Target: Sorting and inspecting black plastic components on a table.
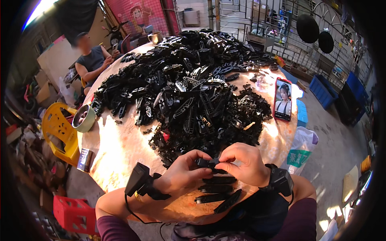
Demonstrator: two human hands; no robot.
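Between my two hands, at the near edge of the round table, is a small black plastic part [206,163]. My left hand [188,165] pinches its left end between thumb and fingers. The fingertips of my right hand [242,162] are closed at its right end; whether they hold a second small piece cannot be made out. Just below my hands lie several long black plastic pieces [217,188], roughly side by side on the cloth. Beyond my hands, a heap of small black parts [189,146] runs into a large pile of long black slotted parts [185,84].
A phone [283,99] in a red case stands at the table's right. At the left edge are a bowl [84,119] and a small box [85,160]. A yellow chair [60,132] and red stool [74,215] stand left. A person [93,60] sits far left; blue crates [323,91] lie right.
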